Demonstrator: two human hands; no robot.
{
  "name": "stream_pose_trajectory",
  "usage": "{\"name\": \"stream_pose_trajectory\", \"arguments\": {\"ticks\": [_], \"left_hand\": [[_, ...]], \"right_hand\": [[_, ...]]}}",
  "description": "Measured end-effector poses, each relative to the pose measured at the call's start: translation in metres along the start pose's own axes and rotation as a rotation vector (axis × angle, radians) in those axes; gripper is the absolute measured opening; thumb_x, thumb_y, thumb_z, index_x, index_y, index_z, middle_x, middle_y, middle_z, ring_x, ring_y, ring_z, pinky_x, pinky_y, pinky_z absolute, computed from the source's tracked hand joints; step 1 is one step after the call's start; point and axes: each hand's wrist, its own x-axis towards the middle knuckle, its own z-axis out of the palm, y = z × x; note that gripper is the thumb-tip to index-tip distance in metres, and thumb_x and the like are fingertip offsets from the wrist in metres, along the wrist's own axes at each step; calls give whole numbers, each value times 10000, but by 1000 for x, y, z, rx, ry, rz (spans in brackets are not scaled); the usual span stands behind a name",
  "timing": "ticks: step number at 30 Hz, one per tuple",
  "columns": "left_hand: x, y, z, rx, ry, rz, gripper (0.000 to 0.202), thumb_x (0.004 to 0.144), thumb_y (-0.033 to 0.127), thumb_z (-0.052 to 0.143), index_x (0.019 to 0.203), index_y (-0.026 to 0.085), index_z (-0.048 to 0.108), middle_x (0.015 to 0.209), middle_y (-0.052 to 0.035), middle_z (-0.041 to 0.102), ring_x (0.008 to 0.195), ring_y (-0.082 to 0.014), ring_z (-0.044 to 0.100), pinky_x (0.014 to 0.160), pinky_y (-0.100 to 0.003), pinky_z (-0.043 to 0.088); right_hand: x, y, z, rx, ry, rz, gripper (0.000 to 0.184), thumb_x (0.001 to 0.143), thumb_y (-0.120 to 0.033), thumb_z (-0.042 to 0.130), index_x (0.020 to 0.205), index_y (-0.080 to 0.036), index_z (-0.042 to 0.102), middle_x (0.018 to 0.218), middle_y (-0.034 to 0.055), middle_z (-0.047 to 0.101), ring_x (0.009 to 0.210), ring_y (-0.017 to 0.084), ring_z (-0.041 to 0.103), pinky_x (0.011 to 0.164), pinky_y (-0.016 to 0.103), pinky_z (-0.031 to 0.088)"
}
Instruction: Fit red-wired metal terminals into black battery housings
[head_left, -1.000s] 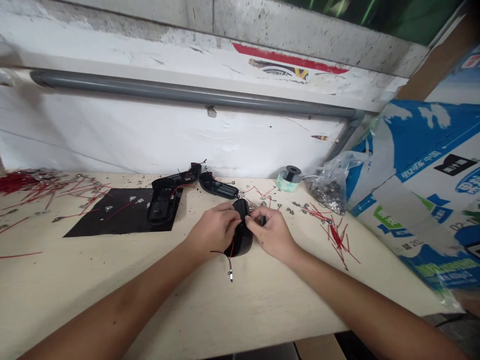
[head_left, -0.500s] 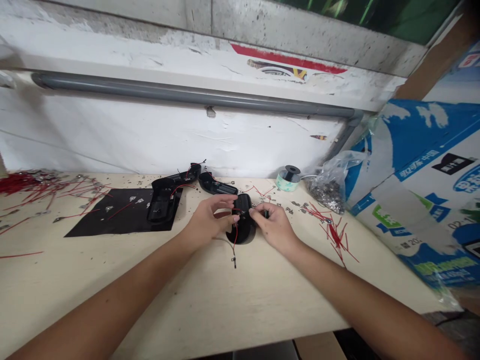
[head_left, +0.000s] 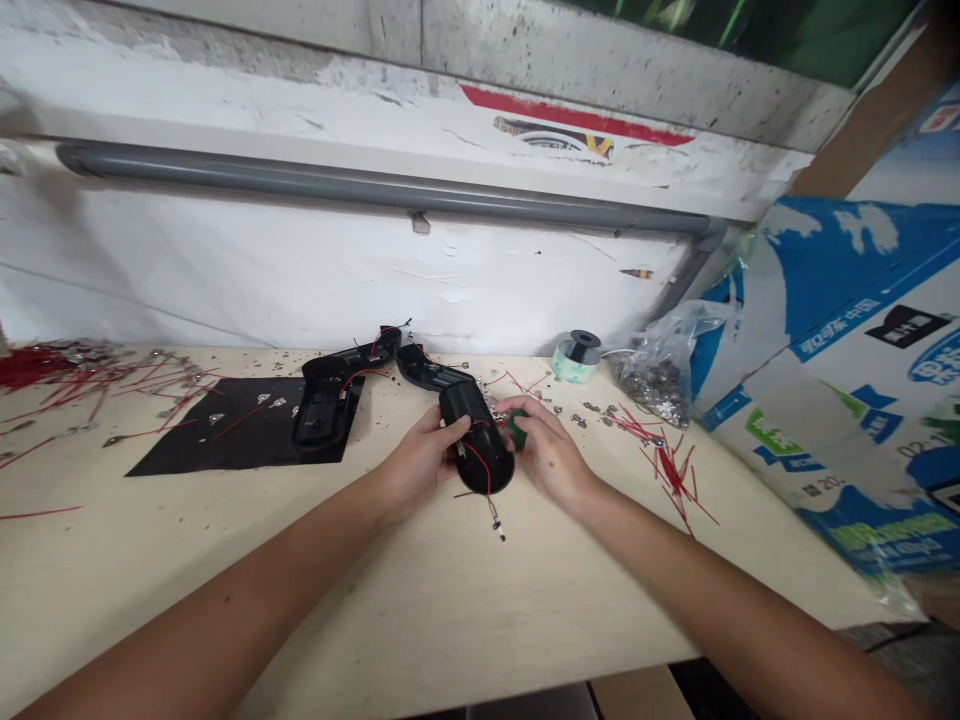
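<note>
My left hand (head_left: 421,460) grips a black plastic housing (head_left: 478,441) from its left side, tilted over the middle of the wooden bench (head_left: 420,610). A red wire (head_left: 489,495) with a small metal end hangs from the housing toward me. My right hand (head_left: 546,452) is closed on the housing's right side, with a small dark green part (head_left: 517,424) pinched in its fingers. Both hands touch the housing.
Two more black housings (head_left: 330,395) lie behind, one partly on a black mat (head_left: 225,440). Loose red wires (head_left: 667,470) and metal bits are scattered left and right. A solder spool (head_left: 578,356), a plastic bag of metal parts (head_left: 660,375) and a blue-white carton (head_left: 862,390) stand at right.
The housing has been turned and tilted in my hands, its long body now showing. The hanging red wire swung to the right. My left fingers closed round the housing.
</note>
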Motion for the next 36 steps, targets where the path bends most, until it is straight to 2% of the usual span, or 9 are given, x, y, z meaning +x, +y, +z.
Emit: {"name": "stream_pose_trajectory", "arguments": {"ticks": [3, 6, 9, 11, 16, 21, 25, 31, 36], "left_hand": [[1, -2, -1, 0, -11, 32, 395, 876, 307, 644, 1229, 213, 492, 1132, -105, 665, 987, -251, 669, 839, -417, 544], [0, -3, -2, 35, -11, 20, 468, 883, 360, 631, 1298, 280, 428, 1170, -88, 635, 983, -266, 671, 801, -458, 563], [-1, -2, -1, 56, -8, 28, 501, 875, 331, 633, 1316, 293, 399, 1173, -78, 624, 969, -248, 672, 809, -445, 567], [-2, -1, 0, 65, -20, 36, 497, 867, 312, 638, 1307, 276, 410, 1154, -79, 629, 979, -240, 664, 822, -425, 563], [-4, 1, 4, 113, 2, 45, 482, 854, 286, 642, 1297, 249, 456, 1119, -78, 629, 987, -234, 647, 821, -399, 555], [-7, 3, 8, 131, -4, 34, 406, 830, 258, 642, 1205, 196, 503, 1054, -88, 650, 933, -241, 665, 814, -409, 557], [-9, 5, 9, 154, -13, 43, 382, 825, 253, 624, 1183, 196, 504, 1102, -91, 656, 967, -243, 665, 808, -391, 560], [-3, 0, 5, 218, 2, 86, 388, 817, 243, 628, 1188, 184, 528, 1093, -76, 653, 982, -224, 643, 830, -351, 528], [-1, -1, 4, 233, -6, 104, 381, 814, 249, 639, 1170, 171, 529, 1077, -70, 642, 977, -211, 629, 831, -337, 514]], "right_hand": [[1, 0, -6, -62, 32, -66, 284, 879, -402, 569, 1101, -229, 529, 675, -33, 534, 709, 177, 572, 753, 319, 466], [1, -5, -8, -178, 80, -155, 285, 893, -434, 600, 1071, -214, 569, 756, -2, 594, 780, 183, 593, 818, 338, 460], [0, -10, -4, -242, 78, -160, 289, 840, -433, 680, 986, -185, 654, 813, 33, 640, 756, 183, 589, 763, 330, 465], [-1, -12, -1, -212, 48, -133, 318, 807, -426, 720, 993, -170, 684, 784, 34, 644, 701, 175, 575, 696, 321, 461], [-1, -13, 4, -178, 12, -121, 320, 750, -397, 780, 951, -158, 713, 610, -34, 513, 581, 126, 473, 592, 281, 392], [0, -11, 5, -192, 3, -88, 302, 735, -417, 781, 884, -160, 728, 601, -27, 524, 562, 123, 462, 557, 276, 387], [-1, -11, 7, -183, 4, -75, 296, 723, -435, 774, 856, -175, 725, 565, -39, 493, 522, 122, 450, 507, 267, 391], [-2, -12, 10, -210, 28, -91, 280, 711, -423, 770, 814, -168, 716, 570, -42, 436, 515, 110, 382, 476, 264, 309], [-2, -12, 11, -198, 32, -107, 253, 696, -383, 775, 797, -161, 709, 579, -40, 431, 527, 109, 379, 486, 266, 290]]}}
